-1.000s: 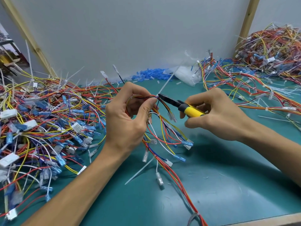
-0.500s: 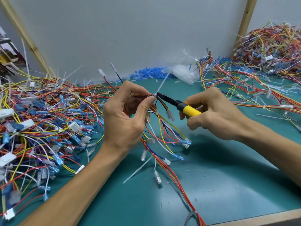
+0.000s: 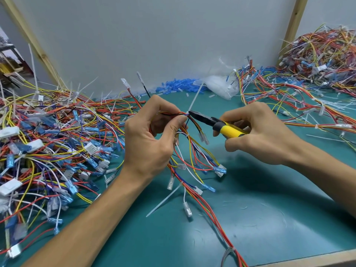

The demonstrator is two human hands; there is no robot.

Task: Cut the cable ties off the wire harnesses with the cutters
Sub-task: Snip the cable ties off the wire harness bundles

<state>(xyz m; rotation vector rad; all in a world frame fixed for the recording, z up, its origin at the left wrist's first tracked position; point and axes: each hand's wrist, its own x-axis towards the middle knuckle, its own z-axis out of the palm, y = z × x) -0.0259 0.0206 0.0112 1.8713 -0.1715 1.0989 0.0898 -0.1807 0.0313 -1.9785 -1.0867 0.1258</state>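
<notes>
My left hand (image 3: 152, 139) pinches a wire harness (image 3: 194, 162) of red, yellow, blue and white wires above the green mat, thumb and forefinger closed on the bundle. A white cable tie (image 3: 195, 98) sticks up from the bundle just past my fingertips. My right hand (image 3: 260, 135) grips yellow-handled cutters (image 3: 219, 125). Their black jaws touch the bundle at the base of that tie. The harness hangs down and trails to the mat's front edge. Another white cable tie (image 3: 163, 201) juts from it lower down.
A big tangle of harnesses (image 3: 48, 147) covers the mat's left side. Another heap (image 3: 317, 60) fills the back right, with strands spreading across the right. Blue terminals (image 3: 177, 86) and a clear plastic bag (image 3: 219, 85) lie by the grey back wall. Wooden posts (image 3: 290, 26) frame the bench.
Both hands have barely moved. The cutter jaws stay at the tie beside my left fingertips. The view has shifted slightly.
</notes>
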